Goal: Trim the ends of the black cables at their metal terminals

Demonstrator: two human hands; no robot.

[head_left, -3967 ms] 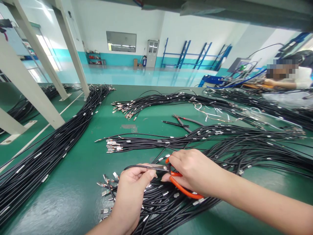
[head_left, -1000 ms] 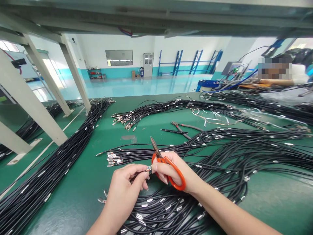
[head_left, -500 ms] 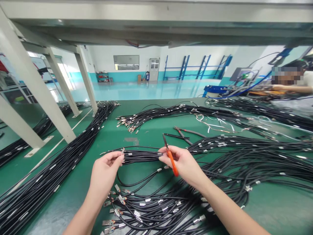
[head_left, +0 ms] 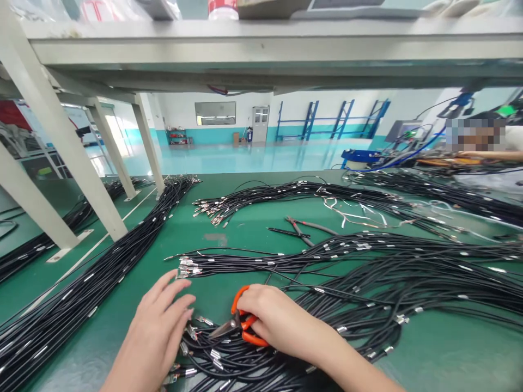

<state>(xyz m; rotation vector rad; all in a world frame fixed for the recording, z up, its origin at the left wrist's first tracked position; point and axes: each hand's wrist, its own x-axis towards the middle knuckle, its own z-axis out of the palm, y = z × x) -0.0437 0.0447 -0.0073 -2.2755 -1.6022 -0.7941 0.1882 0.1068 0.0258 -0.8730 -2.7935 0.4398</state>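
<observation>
Orange-handled scissors [head_left: 233,324] are in my right hand [head_left: 280,316], its fingers in the handle loops. The blades point left, over the near bundle of black cables [head_left: 241,370] with metal connectors on its ends. My left hand [head_left: 153,321] is open, fingers spread, just left of these connectors. Whether its fingertips touch one is unclear. Beyond both hands lies a second black cable bundle [head_left: 241,265], its silvery connector ends gathered at the left.
Pliers [head_left: 304,231] and a black pen-like tool [head_left: 281,232] lie on the green tabletop [head_left: 134,305]. More cable bundles [head_left: 118,256] run along the left and back. White shelf posts [head_left: 92,185] stand at left. A co-worker [head_left: 510,136] is at far right.
My left hand has let go of a cable end at the middle bundle and come nearer. My right hand has moved down and left; the scissors' blades now point left instead of away.
</observation>
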